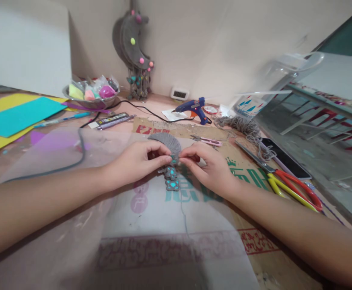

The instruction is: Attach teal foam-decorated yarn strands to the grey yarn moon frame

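Observation:
A small crescent moon wrapped in grey yarn [167, 141] lies on the sheet in front of me. From its lower end runs a strand of grey flower charms with turquoise centres [172, 184]. My left hand [145, 161] pinches the top of that strand between thumb and forefinger, right under the crescent. Close beside it, my right hand [204, 163] is closed in a pinch, apparently on a thin grey yarn end; the fingertips partly hide it. A fine thread [183, 213] trails down the sheet below the charms.
A blue glue gun [192, 108], small pink-handled snips [207, 140], grey yarn [245, 131], a phone [284, 157] and large scissors [293, 185] lie behind and to the right. A finished moon hanging [133, 44] is on the wall. At left are a bowl [93, 100] and coloured sheets [21, 117].

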Action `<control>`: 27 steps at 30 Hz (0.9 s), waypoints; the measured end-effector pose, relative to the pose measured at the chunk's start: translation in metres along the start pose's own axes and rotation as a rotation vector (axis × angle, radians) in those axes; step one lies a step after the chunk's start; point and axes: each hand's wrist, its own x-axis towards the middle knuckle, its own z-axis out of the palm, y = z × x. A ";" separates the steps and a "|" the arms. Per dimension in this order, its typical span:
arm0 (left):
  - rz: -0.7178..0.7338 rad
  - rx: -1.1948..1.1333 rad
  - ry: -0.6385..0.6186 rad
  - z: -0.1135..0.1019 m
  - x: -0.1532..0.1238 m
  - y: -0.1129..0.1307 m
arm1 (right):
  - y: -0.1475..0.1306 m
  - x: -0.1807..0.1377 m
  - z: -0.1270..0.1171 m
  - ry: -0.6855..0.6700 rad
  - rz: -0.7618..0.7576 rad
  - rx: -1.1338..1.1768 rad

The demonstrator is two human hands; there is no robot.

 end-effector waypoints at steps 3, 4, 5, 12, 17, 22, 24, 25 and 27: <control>0.005 0.010 0.001 0.000 0.000 0.000 | 0.001 -0.001 0.001 0.001 -0.034 0.010; 0.005 0.011 0.000 0.000 0.001 0.000 | 0.000 -0.001 0.001 -0.002 -0.047 0.015; 0.006 0.011 0.000 -0.001 0.001 0.000 | 0.000 -0.001 0.001 -0.007 -0.058 0.020; 0.015 -0.001 -0.004 0.000 -0.001 -0.001 | 0.002 -0.001 0.001 -0.039 -0.081 -0.001; 0.005 -0.003 -0.012 0.000 -0.001 -0.001 | 0.003 -0.001 0.002 -0.036 -0.093 -0.017; 0.013 -0.016 -0.006 0.000 0.000 -0.001 | 0.001 -0.003 0.003 0.011 -0.075 -0.007; 0.011 -0.021 -0.007 0.000 0.000 0.000 | -0.001 -0.004 0.003 0.042 -0.033 0.001; 0.008 -0.024 -0.008 0.000 0.000 0.000 | -0.001 -0.004 0.003 0.043 -0.014 0.005; 0.008 -0.027 -0.013 0.000 0.001 0.001 | -0.001 -0.004 0.002 0.019 0.012 0.011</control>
